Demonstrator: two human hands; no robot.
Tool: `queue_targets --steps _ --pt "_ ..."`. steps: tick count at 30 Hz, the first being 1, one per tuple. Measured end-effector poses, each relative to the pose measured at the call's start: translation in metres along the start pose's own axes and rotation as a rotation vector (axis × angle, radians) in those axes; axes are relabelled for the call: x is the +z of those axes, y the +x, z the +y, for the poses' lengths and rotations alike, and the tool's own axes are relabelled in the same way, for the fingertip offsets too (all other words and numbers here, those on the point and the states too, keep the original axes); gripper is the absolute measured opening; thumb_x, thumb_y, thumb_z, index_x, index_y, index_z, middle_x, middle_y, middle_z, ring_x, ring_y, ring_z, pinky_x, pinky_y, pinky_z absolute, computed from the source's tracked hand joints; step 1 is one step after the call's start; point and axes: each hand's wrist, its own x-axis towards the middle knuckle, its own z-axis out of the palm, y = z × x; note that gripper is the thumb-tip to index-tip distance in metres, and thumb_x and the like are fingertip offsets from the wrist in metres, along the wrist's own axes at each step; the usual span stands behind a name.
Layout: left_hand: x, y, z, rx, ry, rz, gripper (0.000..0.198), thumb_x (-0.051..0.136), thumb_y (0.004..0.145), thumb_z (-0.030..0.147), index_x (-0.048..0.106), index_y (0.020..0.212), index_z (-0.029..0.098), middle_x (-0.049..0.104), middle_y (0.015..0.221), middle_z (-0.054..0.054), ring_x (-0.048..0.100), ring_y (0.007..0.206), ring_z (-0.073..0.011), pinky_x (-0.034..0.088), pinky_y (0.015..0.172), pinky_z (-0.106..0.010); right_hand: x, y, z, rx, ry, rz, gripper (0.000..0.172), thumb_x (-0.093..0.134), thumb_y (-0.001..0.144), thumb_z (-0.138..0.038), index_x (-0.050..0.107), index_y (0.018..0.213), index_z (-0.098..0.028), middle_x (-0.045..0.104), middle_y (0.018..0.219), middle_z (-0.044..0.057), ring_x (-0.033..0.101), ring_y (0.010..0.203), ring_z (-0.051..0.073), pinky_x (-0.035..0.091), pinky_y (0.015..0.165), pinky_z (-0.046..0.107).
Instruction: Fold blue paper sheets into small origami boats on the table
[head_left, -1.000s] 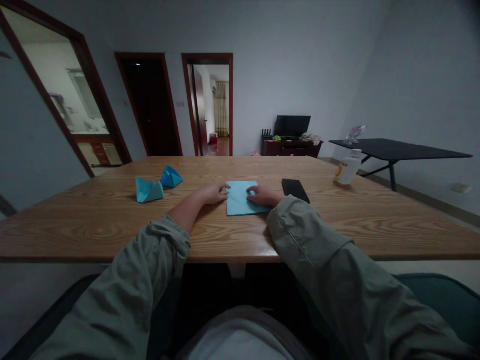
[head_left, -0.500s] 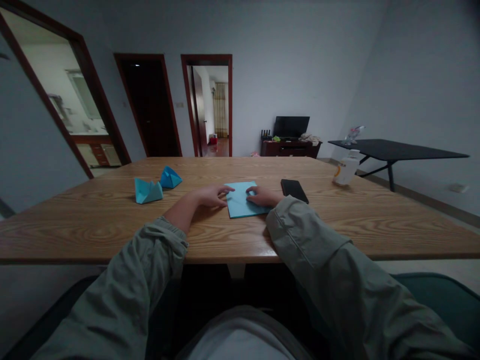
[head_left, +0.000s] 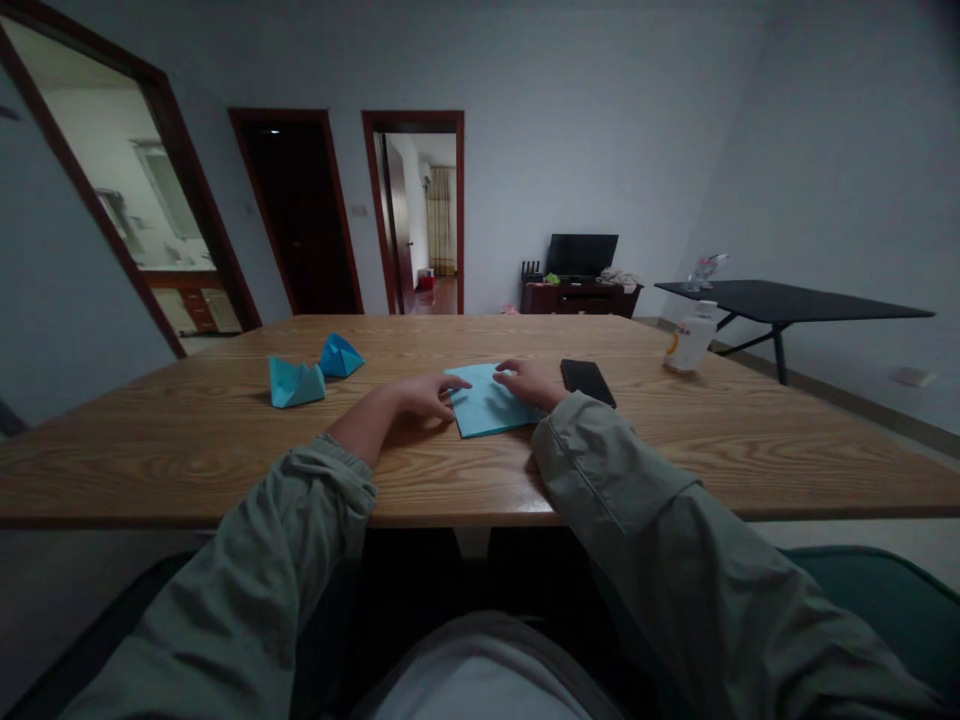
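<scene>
Both loosely spread, the left hand is at the blue paper's edge and the right hand upon it.

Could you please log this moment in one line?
left hand: at left edge of light-blue square paper; right hand: over its right part; black rectangular object: right of paper

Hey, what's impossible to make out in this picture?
Head view: right edge of the blue paper, partly covered by the right hand and sleeve.
Head view: underside of the left hand, hidden by the hand itself.
Head view: print on the white bottle, too small and blurred.
Head view: green chair, cut off by the picture's right edge.
</scene>
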Motion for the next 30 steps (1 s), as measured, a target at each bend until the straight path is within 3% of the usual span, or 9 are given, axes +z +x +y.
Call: queue_targets --steps 6,12,16,24,30 --pt "0.003 -0.002 0.014 -0.027 0.003 -0.052 0.088 0.078 0.061 0.05 0.048 0.14 0.025 0.048 0.145 -0.01 0.048 0.128 -0.0287 0.035 0.104 -0.034 -0.003 0.002 0.002 0.019 -0.004 -0.003 0.039 0.053 0.089 -0.038 0.066 0.118 -0.014 0.069 0.111 0.011 0.063 0.095 0.019 0.045 0.082 0.026" --pt "0.01 -0.006 0.039 -0.004 0.068 -0.105 0.095 0.082 0.052 0.058 0.05 0.138 0.034 0.053 0.141 -0.005 0.05 0.124 -0.0302 0.038 0.099 -0.033 -0.004 0.0 -0.002 0.008 0.009 0.012 0.035 0.052 0.09 -0.034 0.069 0.112 -0.013 0.071 0.109 0.011 0.064 0.093 0.018 0.045 0.078 0.023" --pt "0.015 -0.01 0.057 -0.006 0.11 -0.122 0.097 0.08 0.051 0.062 0.051 0.138 0.031 0.058 0.132 -0.007 0.054 0.117 -0.0315 0.04 0.094 -0.034 -0.007 -0.003 -0.006 0.055 0.019 0.026 0.032 0.049 0.091 -0.032 0.071 0.104 -0.012 0.073 0.099 0.01 0.064 0.083 0.018 0.044 0.069 0.023" --pt "0.018 -0.014 0.067 0.036 0.143 -0.035 0.07 0.079 0.058 0.055 0.064 0.121 0.03 0.065 0.119 -0.005 0.06 0.104 -0.0275 0.043 0.086 -0.033 -0.012 0.001 -0.003 0.175 0.097 0.021 0.036 0.05 0.09 -0.035 0.068 0.109 -0.01 0.071 0.104 0.012 0.064 0.088 0.018 0.044 0.07 0.023" --pt "0.018 -0.017 0.071 0.019 0.188 -0.021 0.057 0.069 0.067 0.034 0.063 0.123 0.025 0.07 0.1 -0.005 0.063 0.084 -0.0236 0.045 0.072 -0.031 -0.012 -0.001 -0.004 0.168 -0.011 0.078 0.033 0.053 0.087 -0.033 0.069 0.105 -0.01 0.071 0.103 0.013 0.064 0.091 0.021 0.044 0.075 0.026"
